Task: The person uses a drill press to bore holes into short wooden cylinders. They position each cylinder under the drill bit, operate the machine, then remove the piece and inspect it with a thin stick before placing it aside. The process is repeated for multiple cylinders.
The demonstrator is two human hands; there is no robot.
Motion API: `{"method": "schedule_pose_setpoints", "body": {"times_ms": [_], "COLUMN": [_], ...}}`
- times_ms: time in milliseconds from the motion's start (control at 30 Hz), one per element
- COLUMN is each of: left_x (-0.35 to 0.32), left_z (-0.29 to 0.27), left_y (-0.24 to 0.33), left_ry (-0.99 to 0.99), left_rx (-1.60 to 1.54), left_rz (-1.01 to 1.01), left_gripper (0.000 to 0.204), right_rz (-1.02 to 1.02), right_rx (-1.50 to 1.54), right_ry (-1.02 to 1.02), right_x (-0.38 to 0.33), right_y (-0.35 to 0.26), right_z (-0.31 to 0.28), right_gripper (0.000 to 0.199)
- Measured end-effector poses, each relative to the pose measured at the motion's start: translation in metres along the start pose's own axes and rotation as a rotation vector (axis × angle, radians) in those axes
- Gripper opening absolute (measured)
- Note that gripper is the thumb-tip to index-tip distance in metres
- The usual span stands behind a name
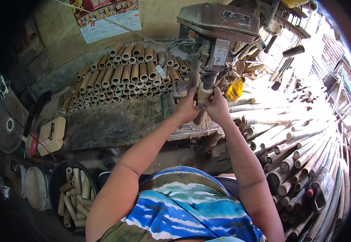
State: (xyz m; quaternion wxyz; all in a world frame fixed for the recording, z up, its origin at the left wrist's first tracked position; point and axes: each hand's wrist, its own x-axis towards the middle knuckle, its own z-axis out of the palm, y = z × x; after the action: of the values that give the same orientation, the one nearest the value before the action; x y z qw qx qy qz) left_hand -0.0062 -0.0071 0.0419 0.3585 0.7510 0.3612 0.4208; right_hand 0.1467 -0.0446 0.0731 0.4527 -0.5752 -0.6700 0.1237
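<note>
At the right end of the tabletop, the left hand and right hand are gripping a bamboo piece beneath the drill press, square alignment and steady pressure appearing advisable.

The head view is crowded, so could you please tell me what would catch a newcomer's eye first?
Probably the drill press at the top, with the left hand and right hand holding a short bamboo tube beneath its spindle. Left of it, cut bamboo tubes lie stacked on a bench, while long bamboo poles crowd the right side.
</note>
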Motion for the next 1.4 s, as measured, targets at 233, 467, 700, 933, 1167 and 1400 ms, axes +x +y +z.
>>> {"method": "schedule_pose_setpoints", "body": {"times_ms": [233, 467, 700, 933, 1167, 1400], "left_x": [0.004, 0.003, -0.012, -0.021, -0.016, -0.002], "left_z": [0.0, 0.004, 0.011, 0.019, 0.02, 0.017], "left_y": [-0.008, -0.009, -0.018, -0.03, -0.031, -0.014], "left_ry": [0.016, -0.014, -0.04, -0.028, -0.014, 0.057], "left_rx": [0.048, 0.034, 0.208, 0.206, 0.186, 0.169], "left_rz": [0.052, 0.063, -0.089, -0.073, -0.124, -0.007], "left_gripper": [0.072, 0.069, 0.069, 0.07, 0.07, 0.068], "right_rz": [-0.021, -0.046, 0.078, 0.058, 0.035, -0.04], "right_rx": [-0.017, 0.015, 0.02, 0.059, 0.055, -0.061], "right_ry": [0.028, 0.027, -0.071, -0.086, -0.071, -0.001], "right_x": [-0.002, -0.006, -0.016, -0.026, -0.018, 0.0], "right_y": [-0.005, 0.004, 0.03, 0.031, 0.035, 0.03], "right_z": [0.002, 0.004, 0.02, 0.023, 0.021, 0.009], "right_gripper": [0.045, 0.046, 0.075, 0.081, 0.079, 0.057]}}
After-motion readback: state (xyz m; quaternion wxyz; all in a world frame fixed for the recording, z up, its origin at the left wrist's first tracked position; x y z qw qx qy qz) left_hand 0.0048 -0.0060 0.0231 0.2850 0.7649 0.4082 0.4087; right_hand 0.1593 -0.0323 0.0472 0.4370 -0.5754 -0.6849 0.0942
